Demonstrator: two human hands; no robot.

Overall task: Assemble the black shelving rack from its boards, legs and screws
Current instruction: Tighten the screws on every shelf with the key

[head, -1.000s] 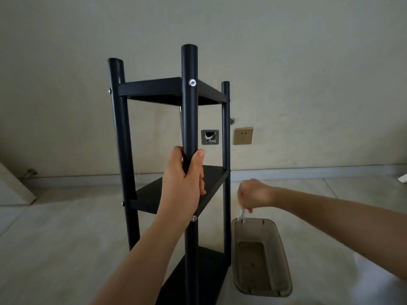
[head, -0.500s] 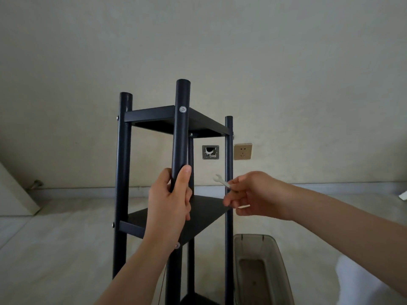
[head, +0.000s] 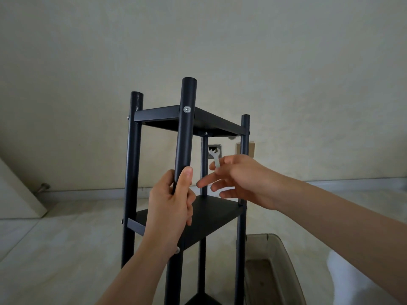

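Now the rack (head: pixel 189 164) stands upright on the floor; left hand (head: pixel 171 203) grips its front leg (head: pixel 186 133), right hand (head: pixel 240 179) pinches a small wrench (head: pixel 215 158), likely next tightening a screw (head: pixel 187 109).

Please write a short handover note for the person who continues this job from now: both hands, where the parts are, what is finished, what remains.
Left hand: grips the near black round leg of the upright black shelving rack.
Right hand: pinches a small white flat wrench, other fingers spread, between the top board and middle board.
Done: four legs and the visible boards are joined; a silver screw sits at the top near corner.
Left: probably tightening screws; which ones I cannot tell.
Grey plastic bin stands on the floor, right of the rack.
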